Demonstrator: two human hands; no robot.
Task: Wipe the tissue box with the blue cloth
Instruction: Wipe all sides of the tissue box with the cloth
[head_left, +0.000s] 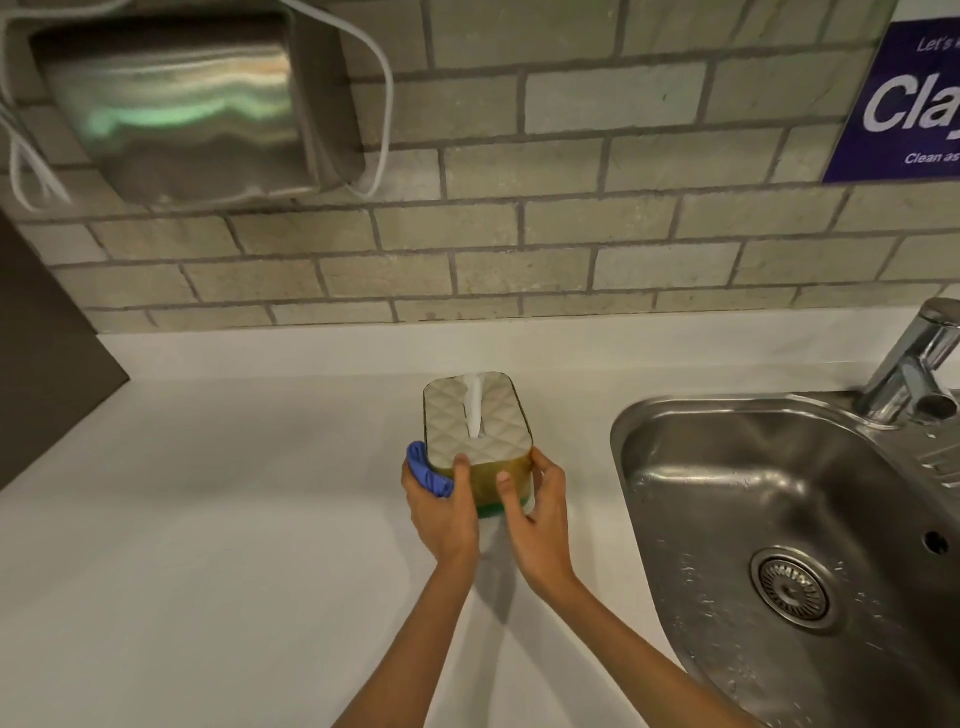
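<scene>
A person's two bare hands hold a tissue box (478, 431) on a white counter (234, 519), just left of a steel sink (727, 467). The box has a pale quilted top with a white tissue (474, 405) standing up out of its slot, brownish sides and a green strip along the bottom edge nearest the camera.

The left hand (441, 512) is clenched around a bunched blue cloth (428, 470), pressing it against the box's near left corner, with the thumb lying over the top edge of the box. The right hand (535, 512) grasps the box itself at its near right corner, thumb on the near side face and fingers wrapped round the right side. Whether the box rests flat on the counter or is tipped slightly cannot be told from this angle.

Beyond the box, the counter meets a wall of grey-beige tiles (519, 234). High on the wall, up and to the left of the box, hangs a shiny metal dispenser (176, 109) with a white cable (382, 104) looping past it. A chrome tap (914, 358) stands at the far right corner of the sink, and a dark blue sign (904, 104) with white lettering is fixed to the wall above it, cut off by the frame. The sink basin shows water droplets around its drain (792, 587).
</scene>
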